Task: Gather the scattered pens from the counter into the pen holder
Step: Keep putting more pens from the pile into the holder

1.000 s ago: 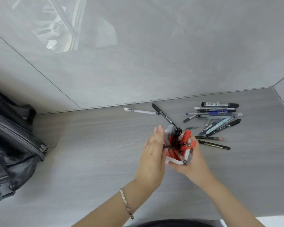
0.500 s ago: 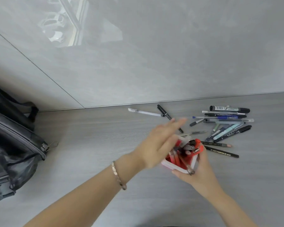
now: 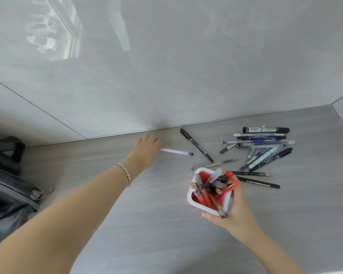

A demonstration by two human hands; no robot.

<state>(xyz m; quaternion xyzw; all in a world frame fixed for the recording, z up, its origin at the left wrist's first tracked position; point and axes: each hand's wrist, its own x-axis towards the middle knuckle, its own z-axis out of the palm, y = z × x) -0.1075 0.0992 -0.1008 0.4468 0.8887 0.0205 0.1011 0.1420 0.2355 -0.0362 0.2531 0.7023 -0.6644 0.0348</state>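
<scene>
Since half a second ago our left hand [image 3: 147, 149] has left the pen holder [image 3: 208, 191], held in our right hand [image 3: 236, 212], reaching the white pen [image 3: 176, 151] on the desk [image 3: 127, 214]; whether its grip has closed we cannot tell. Next: pinch, lift, drop in.

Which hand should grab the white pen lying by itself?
The left hand. It already reaches the white pen's end, while the right hand is busy holding the pen holder.
</scene>
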